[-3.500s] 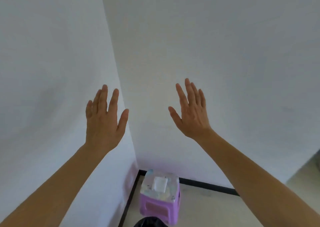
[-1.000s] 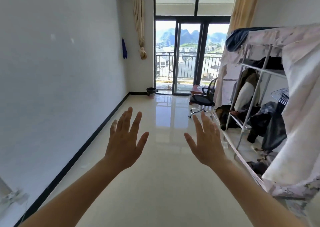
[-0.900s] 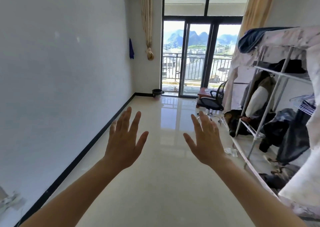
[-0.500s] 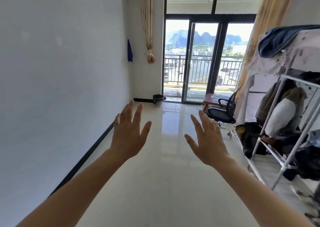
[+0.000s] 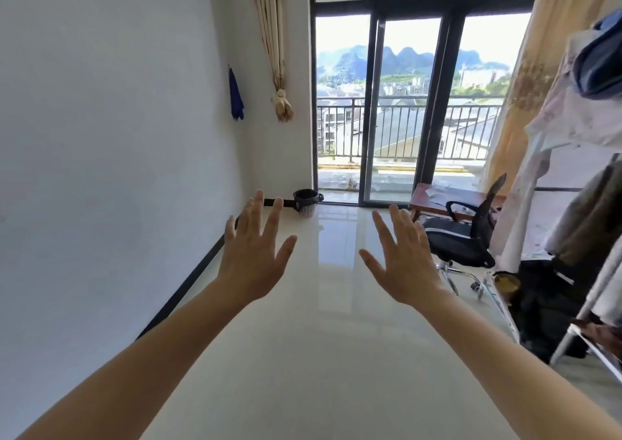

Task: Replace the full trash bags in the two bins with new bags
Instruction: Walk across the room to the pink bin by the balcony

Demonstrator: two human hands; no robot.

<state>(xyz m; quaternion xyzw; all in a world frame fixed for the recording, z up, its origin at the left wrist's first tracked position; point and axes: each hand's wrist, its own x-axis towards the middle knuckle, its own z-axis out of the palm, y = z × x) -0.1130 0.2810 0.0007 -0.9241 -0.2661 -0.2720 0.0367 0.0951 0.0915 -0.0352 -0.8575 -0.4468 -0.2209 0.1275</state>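
A: What could go wrong from here?

B: The floor (image 5: 319,355) is glossy — a hurried walk across it could end in a slip. The chair (image 5: 464,237) at two o'clock juts toward the path, so a wide step might clip it.

A: And the bin?

B: The bin (image 5: 306,202) sits far off at twelve o'clock in the corner, well apart from both hands. It stands upright, long axis vertical, mouth up, a dark bag folded over its rim. It looks light — yanking the bag could tip it. How full it is, I cannot tell.

A: Hands?

B: The left hand (image 5: 250,264) and right hand (image 5: 404,264) are spread wide, backs to the camera, holding nothing.
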